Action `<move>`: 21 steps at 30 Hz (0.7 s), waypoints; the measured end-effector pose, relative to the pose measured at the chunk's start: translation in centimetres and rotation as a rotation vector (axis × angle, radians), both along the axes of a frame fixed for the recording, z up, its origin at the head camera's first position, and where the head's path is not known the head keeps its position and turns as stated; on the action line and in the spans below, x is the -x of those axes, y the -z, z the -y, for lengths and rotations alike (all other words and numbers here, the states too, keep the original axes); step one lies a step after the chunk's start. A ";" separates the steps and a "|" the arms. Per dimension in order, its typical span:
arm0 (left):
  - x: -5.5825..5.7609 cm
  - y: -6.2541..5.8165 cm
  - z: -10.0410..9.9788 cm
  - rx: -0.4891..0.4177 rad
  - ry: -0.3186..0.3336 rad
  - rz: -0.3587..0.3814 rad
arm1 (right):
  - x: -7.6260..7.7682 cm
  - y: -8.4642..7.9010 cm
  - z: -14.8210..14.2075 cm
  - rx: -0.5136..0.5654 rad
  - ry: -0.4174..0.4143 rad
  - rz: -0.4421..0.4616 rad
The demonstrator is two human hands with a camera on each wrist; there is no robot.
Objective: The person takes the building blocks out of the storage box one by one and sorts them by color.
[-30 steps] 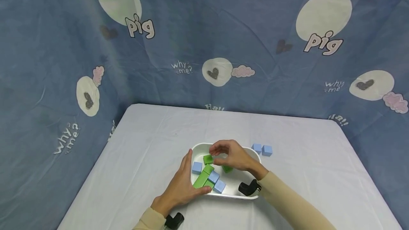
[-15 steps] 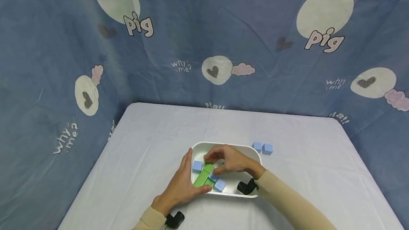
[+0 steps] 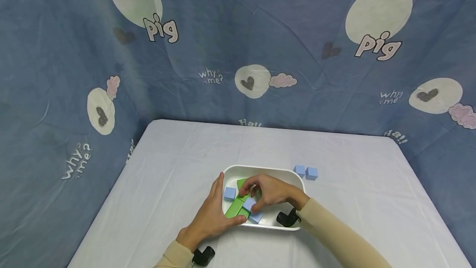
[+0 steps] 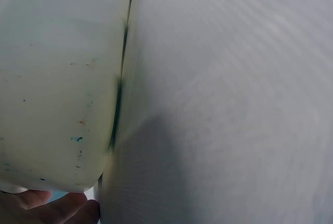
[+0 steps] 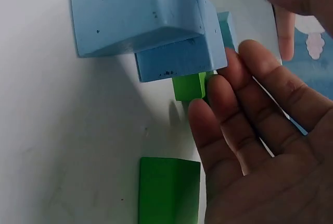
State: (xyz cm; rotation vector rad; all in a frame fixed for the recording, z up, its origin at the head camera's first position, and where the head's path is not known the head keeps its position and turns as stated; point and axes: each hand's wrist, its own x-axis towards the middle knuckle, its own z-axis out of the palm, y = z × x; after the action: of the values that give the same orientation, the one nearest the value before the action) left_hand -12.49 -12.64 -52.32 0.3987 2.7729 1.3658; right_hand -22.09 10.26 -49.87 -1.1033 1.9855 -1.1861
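White tray (image 3: 269,213) sits at the near part of a white surface (image 3: 178,168), with green blocks (image 3: 233,208) mostly in its left half. Along its left end rest the straight fingers of the left hand (image 3: 210,216), thumb across the near rim. The right hand (image 3: 273,189) is over the blocks, its 4 fingers slightly bent and spread, the thumb held apart; their tips are at the middle blue block (image 3: 248,204), with no clear pinch on it. Just to the near side lies the near blue block (image 3: 255,218); the left blue block (image 3: 229,194) lies by the left wall. 2 outer blue blocks (image 3: 305,172) stand beyond the tray's far right corner. Behind hangs a blue backdrop (image 3: 208,32).
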 end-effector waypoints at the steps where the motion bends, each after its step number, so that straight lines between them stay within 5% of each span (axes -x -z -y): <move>1: 0.0 0.0 0.0 -0.001 -0.001 0.002 | 0.0 0.0 0.0 -0.003 -0.001 -0.005; 21: -0.1 -0.3 -0.1 -0.013 -0.001 0.000 | -0.1 0.1 -0.1 -0.041 -0.034 -0.070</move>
State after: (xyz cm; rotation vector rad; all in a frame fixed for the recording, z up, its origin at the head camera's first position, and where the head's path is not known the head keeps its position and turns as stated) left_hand -12.43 -12.54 -52.06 0.3975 2.7655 1.3853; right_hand -21.97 10.32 -49.93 -1.1681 2.0255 -1.0988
